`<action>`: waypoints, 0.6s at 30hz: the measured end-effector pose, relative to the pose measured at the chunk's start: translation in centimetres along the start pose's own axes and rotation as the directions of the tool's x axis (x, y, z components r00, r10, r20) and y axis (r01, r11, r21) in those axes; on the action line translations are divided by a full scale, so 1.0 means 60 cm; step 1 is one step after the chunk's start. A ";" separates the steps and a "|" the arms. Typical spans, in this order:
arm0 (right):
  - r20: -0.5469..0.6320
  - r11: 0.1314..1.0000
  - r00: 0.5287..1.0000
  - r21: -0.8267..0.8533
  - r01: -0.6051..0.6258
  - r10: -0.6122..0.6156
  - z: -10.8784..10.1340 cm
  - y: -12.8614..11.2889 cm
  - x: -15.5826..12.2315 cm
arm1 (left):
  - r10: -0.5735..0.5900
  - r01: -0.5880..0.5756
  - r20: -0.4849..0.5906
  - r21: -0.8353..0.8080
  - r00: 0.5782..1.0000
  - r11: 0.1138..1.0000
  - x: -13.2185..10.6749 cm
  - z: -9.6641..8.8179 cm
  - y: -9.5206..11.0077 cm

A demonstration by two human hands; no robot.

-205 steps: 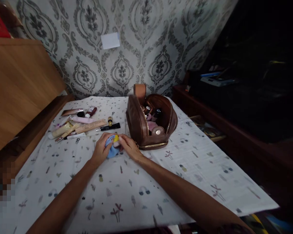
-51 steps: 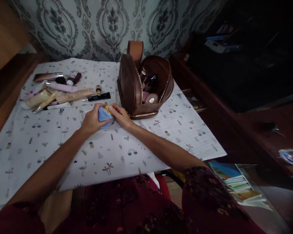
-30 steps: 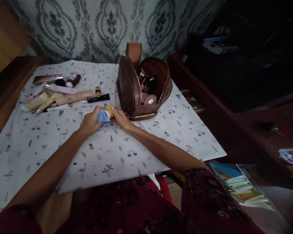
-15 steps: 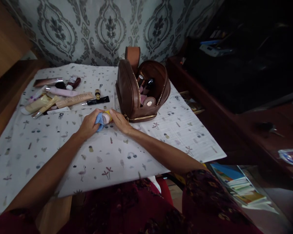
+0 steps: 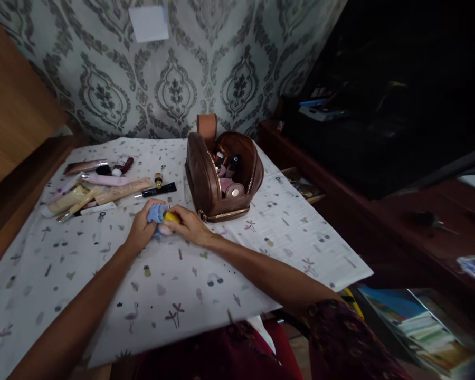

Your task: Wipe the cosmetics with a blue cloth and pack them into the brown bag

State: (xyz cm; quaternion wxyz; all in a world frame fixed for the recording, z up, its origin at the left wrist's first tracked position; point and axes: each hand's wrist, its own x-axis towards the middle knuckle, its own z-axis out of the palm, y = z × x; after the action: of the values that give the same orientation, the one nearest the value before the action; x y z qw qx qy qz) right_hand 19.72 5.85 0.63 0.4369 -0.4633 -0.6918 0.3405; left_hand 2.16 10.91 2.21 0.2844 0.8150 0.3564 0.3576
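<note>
My left hand (image 5: 140, 230) is closed around a crumpled light blue cloth (image 5: 156, 212), which presses against a small yellow-and-pale container (image 5: 171, 217). Gripping that container from the other side is my right hand (image 5: 192, 228), its fingers bent over the yellow part. What exactly the container is, I cannot make out. Both hands are just above the patterned white cloth (image 5: 162, 290), left of a brown cosmetic bag (image 5: 200, 182). The bag stands unzipped, with a few pink and dark cosmetics showing inside.
Several cosmetic tubes (image 5: 122, 191) lie in a pile at the left. Near them are a black tube (image 5: 158, 190) and a small gold-and-black bottle (image 5: 158, 180). A dark red desk (image 5: 340, 221) borders the table on the right; books (image 5: 423, 327) lie below it.
The view has tilted up, so the table sits lower in the picture. The container has turned between my hands, showing more yellow, and the blue cloth now covers its left side.
</note>
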 end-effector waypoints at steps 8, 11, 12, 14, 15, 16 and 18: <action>-0.112 0.995 0.989 -0.038 0.092 -0.095 0.008 0.011 -0.002 | -0.067 0.070 0.045 -0.058 0.997 0.996 -0.002 0.005 0.013; -0.156 0.973 0.963 -0.098 0.208 -0.222 0.007 0.010 -0.006 | -0.090 0.095 0.059 -0.097 0.994 0.991 -0.002 0.003 0.018; -0.155 0.959 0.949 -0.120 0.256 -0.273 0.005 0.008 -0.008 | -0.100 0.106 0.056 -0.120 0.993 0.987 -0.002 0.003 0.019; -0.139 0.925 0.922 -0.176 0.337 -0.362 0.001 0.002 -0.012 | -0.127 0.132 0.039 -0.184 0.991 0.974 -0.001 0.003 0.021; -0.126 0.906 0.909 -0.213 0.367 -0.398 -0.001 -0.002 -0.013 | -0.148 0.150 0.028 -0.223 0.989 0.963 0.000 0.004 0.021; -0.112 0.884 0.896 -0.254 0.392 -0.430 -0.004 -0.006 -0.014 | -0.177 0.175 0.015 -0.264 0.984 0.948 0.000 0.005 0.020; -0.089 0.836 0.868 -0.333 0.437 -0.489 -0.009 -0.015 -0.014 | -0.269 0.249 -0.009 -0.354 0.963 0.901 0.001 0.010 0.019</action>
State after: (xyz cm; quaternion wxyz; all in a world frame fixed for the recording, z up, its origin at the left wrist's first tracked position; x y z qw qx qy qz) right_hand 20.06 4.80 1.35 0.4879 -0.3701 -0.7871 0.0738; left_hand 3.07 10.18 2.71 0.4594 0.6861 0.4002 0.3976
